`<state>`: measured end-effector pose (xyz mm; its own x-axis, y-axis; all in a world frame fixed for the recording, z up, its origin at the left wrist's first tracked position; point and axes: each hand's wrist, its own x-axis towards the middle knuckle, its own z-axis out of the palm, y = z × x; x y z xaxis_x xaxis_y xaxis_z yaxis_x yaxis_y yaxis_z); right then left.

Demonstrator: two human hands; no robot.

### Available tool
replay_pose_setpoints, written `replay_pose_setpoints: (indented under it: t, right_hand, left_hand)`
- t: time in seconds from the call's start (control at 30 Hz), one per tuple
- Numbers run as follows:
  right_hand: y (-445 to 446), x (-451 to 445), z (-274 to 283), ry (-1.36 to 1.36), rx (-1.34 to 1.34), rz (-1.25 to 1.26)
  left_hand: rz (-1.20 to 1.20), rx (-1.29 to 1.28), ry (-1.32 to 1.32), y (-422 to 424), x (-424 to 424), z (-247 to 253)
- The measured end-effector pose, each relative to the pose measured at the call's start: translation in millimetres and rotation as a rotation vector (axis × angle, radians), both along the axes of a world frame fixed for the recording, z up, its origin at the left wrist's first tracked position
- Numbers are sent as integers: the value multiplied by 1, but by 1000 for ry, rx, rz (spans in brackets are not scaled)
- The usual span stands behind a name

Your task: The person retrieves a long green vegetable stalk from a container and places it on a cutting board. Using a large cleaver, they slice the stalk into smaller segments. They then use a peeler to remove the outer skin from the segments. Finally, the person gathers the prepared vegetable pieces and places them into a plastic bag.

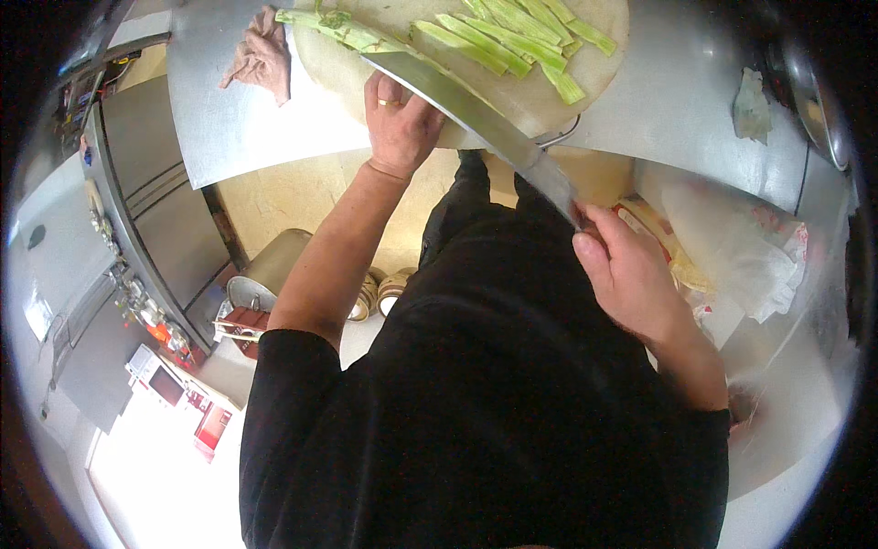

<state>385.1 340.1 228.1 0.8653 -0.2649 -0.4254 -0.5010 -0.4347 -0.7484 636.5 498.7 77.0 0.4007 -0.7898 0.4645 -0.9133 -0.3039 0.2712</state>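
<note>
My right hand (631, 274) is shut on the handle of a large, broad-bladed kitchen knife (473, 113). The blade slants up and left over the near part of a round, pale cutting board (549, 120). Along the blade's far side lies a long green vegetable stalk (336, 27), possibly stem lettuce. My left hand (405, 130), with a ring on one finger, rests at the board's near edge, its fingers bent. The blade hides its fingertips, so whether they grip anything is unclear. Several flat green strips (507, 41) lie spread on the board's far right.
A crumpled brownish cloth (259, 58) lies left of the board on the steel counter (199, 103). To the right are a pale green scrap (752, 106) and a metal bowl (820, 103). Plastic bags (734, 233) hang or stand below the counter at right. A metal cylinder (278, 261) stands at lower left.
</note>
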Motion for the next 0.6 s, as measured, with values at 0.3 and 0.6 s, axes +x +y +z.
replay_pose_setpoints:
  t: [0.3,0.6]
  right_hand:
    - [7,-8,9,132,45,-31]
    - [-10,56,-27,143,120,-45]
  left_hand:
    - [13,60,-18,-1,-1,-6]
    - [-7,-17,-28,-4,-1,1]
